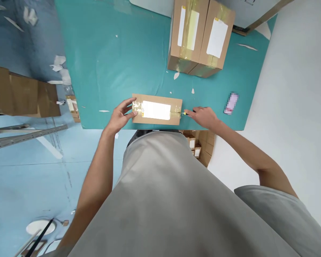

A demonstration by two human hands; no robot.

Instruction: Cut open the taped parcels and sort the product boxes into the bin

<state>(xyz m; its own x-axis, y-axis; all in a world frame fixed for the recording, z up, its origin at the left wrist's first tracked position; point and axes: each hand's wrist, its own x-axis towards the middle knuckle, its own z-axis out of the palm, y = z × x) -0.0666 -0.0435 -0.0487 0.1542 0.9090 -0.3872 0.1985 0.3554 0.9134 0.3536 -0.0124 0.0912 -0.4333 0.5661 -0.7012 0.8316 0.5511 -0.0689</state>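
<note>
A small brown cardboard box (pixel 157 109) with a white label and clear tape lies near the front edge of the green table (pixel 117 60). My left hand (pixel 122 113) grips its left end, thumb on top and fingers at the far corner. Just off the box's right end, my right hand (pixel 203 116) is closed round a small cutter (pixel 186 113), whose yellow tip points at the taped end. Most of the cutter is hidden in the fingers.
Two taped, labelled boxes (pixel 188 32) stand at the back right. A pixelated pinkish item (pixel 231 103) lies at the right. Paper scraps dot the table. Brown cartons (pixel 24 92) are at the far left, and a white wall (pixel 296 89) borders the right side.
</note>
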